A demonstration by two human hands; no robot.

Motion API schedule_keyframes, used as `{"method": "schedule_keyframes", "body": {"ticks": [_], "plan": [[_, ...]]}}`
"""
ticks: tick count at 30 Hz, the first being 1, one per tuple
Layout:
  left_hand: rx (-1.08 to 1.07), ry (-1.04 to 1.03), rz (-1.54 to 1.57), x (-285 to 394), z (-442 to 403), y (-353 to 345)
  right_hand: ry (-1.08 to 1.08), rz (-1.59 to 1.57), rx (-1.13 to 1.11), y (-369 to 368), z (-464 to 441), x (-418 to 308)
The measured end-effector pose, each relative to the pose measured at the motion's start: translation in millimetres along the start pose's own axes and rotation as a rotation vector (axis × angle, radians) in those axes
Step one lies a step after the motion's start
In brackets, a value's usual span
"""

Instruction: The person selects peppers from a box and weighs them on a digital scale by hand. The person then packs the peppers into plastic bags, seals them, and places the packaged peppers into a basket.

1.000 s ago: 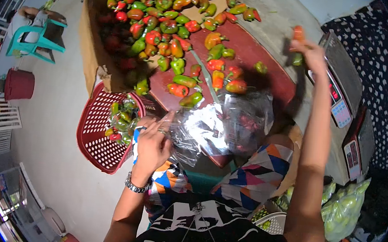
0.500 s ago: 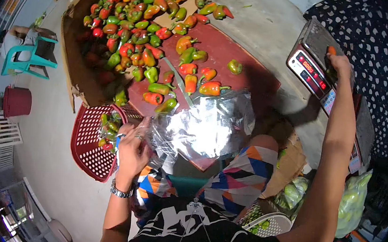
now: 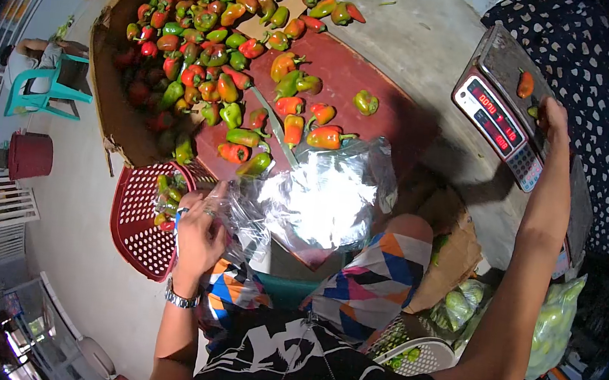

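Note:
My left hand (image 3: 201, 231), with a ring and a metal watch at the wrist, is closed on the edge of a clear plastic bag (image 3: 325, 207). The bag spreads shiny and crumpled over my lap and the near corner of a red board (image 3: 365, 70). At far right my right hand (image 3: 554, 120) is over the platform of a digital scale (image 3: 491, 50). Its curled fingers are around a small greenish pepper (image 3: 533, 111), only partly visible. Just beyond them an orange-red pepper (image 3: 525, 85) lies on the platform.
Many red and green peppers (image 3: 211, 21) fill a cardboard box (image 3: 101, 79), with several loose on the board. A red perforated basket (image 3: 140, 232) holds bagged peppers at left. Filled bags (image 3: 556, 320) and a white basket (image 3: 439, 356) stand at right. Farther off are a person and a green chair (image 3: 48, 85).
My right hand has drawn back along the scale, leaving the orange-red pepper on the platform. A greenish pepper now shows at its fingertips. The scale's digits have changed. My left hand keeps its hold.

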State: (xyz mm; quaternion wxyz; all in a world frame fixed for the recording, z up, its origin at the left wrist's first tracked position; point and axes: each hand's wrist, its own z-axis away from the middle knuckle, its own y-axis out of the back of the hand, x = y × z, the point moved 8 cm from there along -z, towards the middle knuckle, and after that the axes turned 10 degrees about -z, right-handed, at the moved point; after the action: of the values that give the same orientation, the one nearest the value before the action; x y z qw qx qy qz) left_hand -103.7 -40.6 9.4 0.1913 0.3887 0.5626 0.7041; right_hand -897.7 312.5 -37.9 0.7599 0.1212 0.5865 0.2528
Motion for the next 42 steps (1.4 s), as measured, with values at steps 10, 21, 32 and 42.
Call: {"method": "schedule_keyframes", "body": {"ticks": [10,21,32,42], "plan": [[0.042,-0.024,-0.018,-0.5,0.8,1.0,0.196,0.363,0.325,3.3,9.8,-27.9],[0.018,-0.002,0.016,-6.9,5.4,-3.2,0.13,-0.448,-0.075,-0.7,-61.3,18.7],[0.022,0.0,-0.004,-15.9,8.0,-5.5,0.258,0.59,0.338,22.4,-79.1,22.4],[0.091,-0.044,0.045,-15.3,9.2,1.2,1.316,0.558,0.454,-134.2,209.5,-129.4]]}}
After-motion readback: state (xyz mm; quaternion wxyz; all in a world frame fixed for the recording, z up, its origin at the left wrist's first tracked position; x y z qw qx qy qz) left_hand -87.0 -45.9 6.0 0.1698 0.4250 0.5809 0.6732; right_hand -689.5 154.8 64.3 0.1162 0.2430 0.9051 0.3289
